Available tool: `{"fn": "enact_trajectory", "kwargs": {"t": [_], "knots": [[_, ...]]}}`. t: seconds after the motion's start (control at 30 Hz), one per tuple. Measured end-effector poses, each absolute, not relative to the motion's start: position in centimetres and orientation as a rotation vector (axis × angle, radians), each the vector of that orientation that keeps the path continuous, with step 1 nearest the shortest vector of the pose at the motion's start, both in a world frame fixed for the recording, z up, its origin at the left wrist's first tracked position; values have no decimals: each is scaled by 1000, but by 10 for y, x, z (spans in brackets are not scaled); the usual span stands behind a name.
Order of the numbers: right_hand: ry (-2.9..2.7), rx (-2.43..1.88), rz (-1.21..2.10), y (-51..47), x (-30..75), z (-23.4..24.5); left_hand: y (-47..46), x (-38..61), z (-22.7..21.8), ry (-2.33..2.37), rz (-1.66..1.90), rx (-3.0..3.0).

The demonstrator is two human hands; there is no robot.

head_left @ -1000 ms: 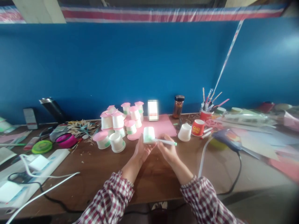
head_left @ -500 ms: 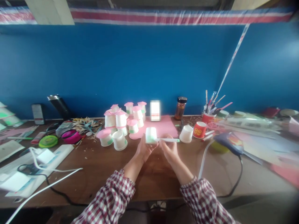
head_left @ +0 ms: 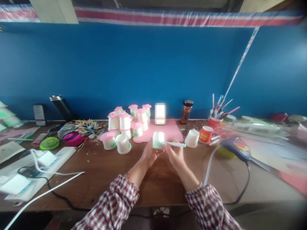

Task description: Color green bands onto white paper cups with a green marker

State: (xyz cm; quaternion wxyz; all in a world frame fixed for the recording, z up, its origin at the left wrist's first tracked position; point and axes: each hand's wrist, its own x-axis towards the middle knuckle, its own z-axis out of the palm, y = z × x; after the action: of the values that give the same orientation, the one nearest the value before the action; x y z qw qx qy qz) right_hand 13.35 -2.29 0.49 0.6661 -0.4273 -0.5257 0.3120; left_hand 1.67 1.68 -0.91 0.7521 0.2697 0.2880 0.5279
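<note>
In the middle of the head view, my left hand [head_left: 149, 153] is closed around a white paper cup [head_left: 158, 138] with a green patch on its side. A white marker with a green end [head_left: 177, 144] is gripped in my right hand [head_left: 174, 155], its hidden tip against or very near the cup's green side. Pink paper [head_left: 165, 127] lies on the table behind the hands. To the left, several white cups with pink paper tops [head_left: 124, 122] are stacked in a group. An uncovered white cup [head_left: 123, 144] stands in front of them, another white cup [head_left: 191, 138] to the right.
A red cup [head_left: 205, 134] and a red holder of sticks [head_left: 214, 121] stand right, near a glue gun [head_left: 236, 149] with its cord. A brown bottle [head_left: 186, 111] is at the back. Left lie a power strip [head_left: 62, 161], pink tape roll [head_left: 73, 138] and wood sticks [head_left: 88, 127].
The cup has turned slightly in my left hand and moved a little to the right. My right hand and the marker have shifted slightly with it; the camera has moved a touch.
</note>
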Motion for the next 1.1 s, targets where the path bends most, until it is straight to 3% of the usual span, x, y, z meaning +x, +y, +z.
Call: {"fn": "enact_trajectory", "kwargs": {"t": [1.1], "knots": [[-1221, -1045, 502, -27, 135, 5, 17, 18, -9, 649, 1215, 584]]}}
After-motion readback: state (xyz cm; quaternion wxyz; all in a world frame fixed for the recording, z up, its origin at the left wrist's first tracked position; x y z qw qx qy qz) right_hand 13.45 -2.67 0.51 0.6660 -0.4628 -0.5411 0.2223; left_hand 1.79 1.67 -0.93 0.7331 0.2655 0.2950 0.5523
